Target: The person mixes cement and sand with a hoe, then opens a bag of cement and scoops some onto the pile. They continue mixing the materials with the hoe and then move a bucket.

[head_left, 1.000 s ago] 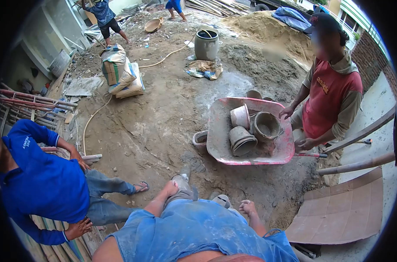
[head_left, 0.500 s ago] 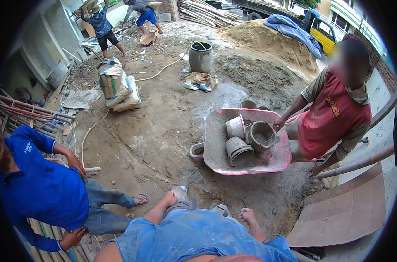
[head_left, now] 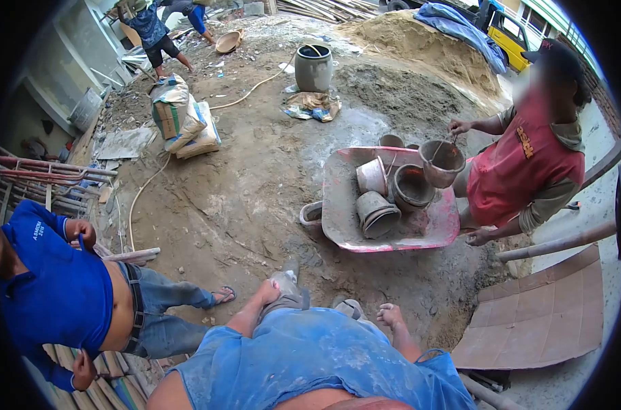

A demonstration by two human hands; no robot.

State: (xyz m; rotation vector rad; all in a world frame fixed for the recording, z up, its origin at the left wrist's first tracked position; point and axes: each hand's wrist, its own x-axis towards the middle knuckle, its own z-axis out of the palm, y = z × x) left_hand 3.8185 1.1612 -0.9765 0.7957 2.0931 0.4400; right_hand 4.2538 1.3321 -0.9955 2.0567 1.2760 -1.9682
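My left hand (head_left: 267, 293) lies against the grey, dusty trouser leg (head_left: 294, 299) on my left side; its fingers are mostly hidden. My right hand (head_left: 390, 315) hangs low beside my blue, dirt-smeared shirt (head_left: 310, 359), its fingers curled in and no object visible in them. In front of me stands a red-rimmed wheelbarrow (head_left: 334, 212) with several mortar-stained buckets (head_left: 377, 213) inside. Neither of my hands touches it. A co-worker in a red top (head_left: 544, 154) holds one grey bucket (head_left: 441, 164) by its handle above the wheelbarrow's far right edge.
A person in blue (head_left: 64, 273) stands close on my left. Cement bags (head_left: 187, 123), a hose (head_left: 150, 195) and a grey drum (head_left: 314, 68) are farther off. A bent brown board (head_left: 532, 318) leans at right. A sand pile (head_left: 419, 55) rises behind, and two people work far left.
The co-worker in red has lifted a bucket out of the wheelbarrow. The person in blue has pulled up their shirt front. My hands have barely moved.
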